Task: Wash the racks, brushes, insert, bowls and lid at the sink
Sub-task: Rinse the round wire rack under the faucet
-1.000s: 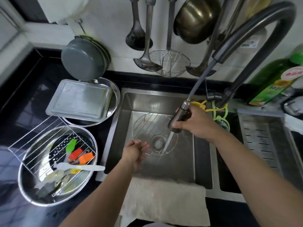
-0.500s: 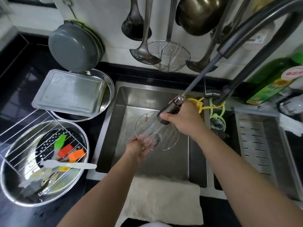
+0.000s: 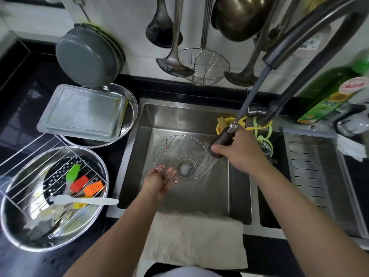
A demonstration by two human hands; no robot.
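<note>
From the head view, the sink (image 3: pixel 159 120) was the landmark. Over its basin the left hand (image 3: pixel 157 181) pinched the near rim of the round wire rack (image 3: pixel 179 156), held tilted above the drain. The right hand (image 3: pixel 237 150) gripped the pull-out spray head (image 3: pixel 221 141), water fanning onto the rack. Left of the sink, a steel bowl (image 3: pixel 24 232) held the brushes (image 3: pixel 87 185) under a square rack (image 3: pixel 30 156).

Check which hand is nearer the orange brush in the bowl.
Left. The left hand grips the round rack just right of the orange brush; the right hand holds the sprayer farther right.
</note>
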